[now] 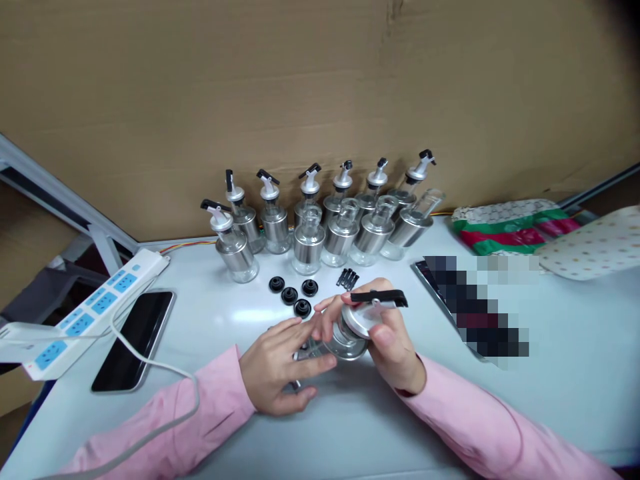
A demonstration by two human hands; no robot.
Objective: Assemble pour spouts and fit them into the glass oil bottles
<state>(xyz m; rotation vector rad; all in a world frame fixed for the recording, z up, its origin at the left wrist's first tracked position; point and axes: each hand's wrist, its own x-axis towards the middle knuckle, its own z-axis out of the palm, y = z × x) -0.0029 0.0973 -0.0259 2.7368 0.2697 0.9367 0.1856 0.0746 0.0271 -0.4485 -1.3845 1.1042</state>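
My right hand (397, 350) is closed around the top of a glass oil bottle (345, 347), whose silver pourer cap (361, 321) carries a black flip lever (383, 297). My left hand (285, 367) reaches in from the left, its fingers stretched apart beside the bottle's glass. Clear glass and small pale pieces show partly behind those fingers; I cannot make out what they are. Beyond the hands lie several round black stoppers (289, 296) and a small cluster of black levers (347, 279).
Several steel-sleeved bottles with pourer caps (275, 227) stand at the back, with several uncapped bottles (309, 248) before them. A power strip (93, 313), a phone (134, 341) and a white cable (150, 360) are left. A blurred dark device (450, 307) and a colourful bag (500, 230) are right.
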